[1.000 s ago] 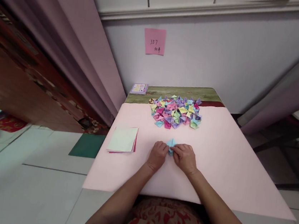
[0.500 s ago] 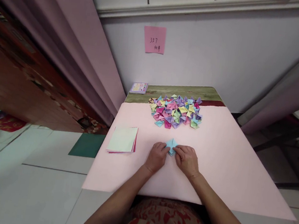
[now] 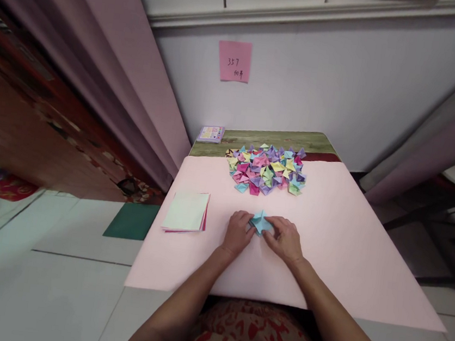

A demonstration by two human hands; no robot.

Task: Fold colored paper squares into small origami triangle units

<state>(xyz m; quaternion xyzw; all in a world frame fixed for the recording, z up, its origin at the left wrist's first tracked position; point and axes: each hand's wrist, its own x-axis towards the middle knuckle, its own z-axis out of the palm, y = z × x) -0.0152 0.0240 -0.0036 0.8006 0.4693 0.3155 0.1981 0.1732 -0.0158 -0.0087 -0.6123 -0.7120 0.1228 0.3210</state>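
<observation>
A small light-blue folded paper (image 3: 261,223) lies on the pink table cover, between my two hands. My left hand (image 3: 238,231) grips its left corner with thumb and fingers. On the opposite side, my right hand (image 3: 285,238) has its thumb at the near edge and its fingers at the upper right of the paper. Farther back is a heap of folded paper pieces (image 3: 267,169) in pink, purple, yellow, green and blue. To the left of my hands rests a stack of square paper sheets (image 3: 186,211), the top one pale green.
A pink cover (image 3: 337,249) spreads over the table. At its far left corner sits a small stack of printed packs (image 3: 211,133). A pink note (image 3: 234,61) sticks to the wall. Purple curtains (image 3: 137,61) hang at the left, and dark furniture (image 3: 451,223) stands at the right.
The blue paper has opened out somewhat and its top flap stands up more. My right fingers have spread farther from the thumb around its right side.
</observation>
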